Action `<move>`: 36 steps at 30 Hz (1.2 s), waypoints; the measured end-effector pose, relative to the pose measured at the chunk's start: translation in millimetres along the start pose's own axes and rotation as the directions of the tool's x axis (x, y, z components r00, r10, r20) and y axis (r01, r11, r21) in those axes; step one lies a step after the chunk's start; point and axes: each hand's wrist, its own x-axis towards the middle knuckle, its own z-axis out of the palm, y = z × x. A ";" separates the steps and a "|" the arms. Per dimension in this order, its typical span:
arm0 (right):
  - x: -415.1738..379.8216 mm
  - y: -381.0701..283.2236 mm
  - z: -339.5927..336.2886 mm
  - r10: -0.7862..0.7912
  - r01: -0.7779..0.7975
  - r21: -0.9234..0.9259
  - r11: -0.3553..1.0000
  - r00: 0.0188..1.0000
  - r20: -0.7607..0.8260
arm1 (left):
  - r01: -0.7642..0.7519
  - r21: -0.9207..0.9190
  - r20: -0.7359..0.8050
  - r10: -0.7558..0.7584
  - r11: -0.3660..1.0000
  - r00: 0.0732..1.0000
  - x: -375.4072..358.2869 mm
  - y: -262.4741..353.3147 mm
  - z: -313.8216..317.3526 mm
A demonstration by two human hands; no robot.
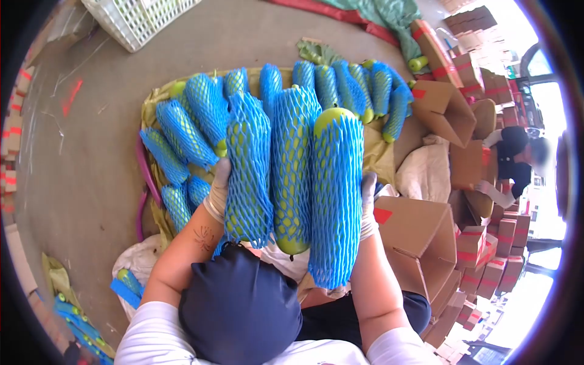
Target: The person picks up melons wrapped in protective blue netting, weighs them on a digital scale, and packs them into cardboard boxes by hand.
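Three long light-green gourds in blue foam net sleeves are held side by side in front of me, pressed between my two gloved hands. My left hand [219,190] grips the outer side of the left gourd [248,167]. On the other side, my right hand [368,205] is against the right gourd [336,194], whose rounded green top shows above its net. Between these two sits the middle gourd [294,173]. Most of my fingers are hidden behind the gourds. Beyond them, several more netted gourds [207,112] lie in a curve on a yellowish sheet [380,159].
An open cardboard box [420,234] stands right of my right arm. Another open box [443,112] lies farther back, near a co-worker [514,158] handling a carton. Stacked cartons [486,261] line the right. A white plastic crate [137,24] is at upper left.
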 end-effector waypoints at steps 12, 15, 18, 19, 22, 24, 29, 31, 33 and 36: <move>-171.9 -119.3 100.9 -0.489 0.523 -0.173 0.835 0.848 0.203 | 0.027 0.001 0.397 -0.025 1.000 0.917 -4.2 -1.1 249.5; -228.1 -162.8 90.0 -0.480 0.496 -0.184 0.849 0.868 0.125 | 0.145 -0.078 0.499 -0.087 0.986 0.862 1.9 -9.5 273.0; -282.4 -191.8 63.4 -0.667 0.687 -0.487 0.539 0.701 0.252 | 0.140 -0.073 0.468 -0.090 0.987 0.879 -29.4 -36.2 273.4; -295.5 -199.2 39.2 -0.746 0.729 -0.571 0.378 0.605 0.279 | 0.137 -0.070 0.450 -0.091 0.988 0.888 -38.8 -50.6 275.2; -318.8 -194.8 10.1 -0.772 0.440 -0.878 0.188 0.619 0.145 | 0.127 -0.057 0.411 -0.093 0.990 0.907 -78.0 -61.4 260.8; -310.1 -194.1 -52.0 -0.706 0.026 -0.980 -0.197 0.690 0.160 | 0.120 -0.058 0.387 -0.088 0.991 0.918 -51.2 -75.5 278.2; -242.4 -151.8 -168.6 -0.264 -0.237 -0.921 -0.310 0.952 -0.157 | 0.066 -0.057 0.295 -0.046 0.996 0.955 -15.5 -98.4 294.8; -204.2 -129.2 -198.1 -0.152 -0.220 -0.912 -0.345 0.972 -0.177 | -0.014 0.022 0.277 0.007 1.000 0.961 -5.3 -109.3 292.9; -163.1 -105.2 -217.8 -0.036 -0.204 -0.880 -0.429 0.977 -0.209 | -0.011 0.088 0.231 -0.010 0.996 0.973 0.0 -114.3 286.1; -132.1 -91.1 -226.6 0.117 -0.241 -0.805 -0.542 0.927 -0.356 | 0.007 0.151 0.166 -0.032 0.988 0.986 9.2 -126.3 283.0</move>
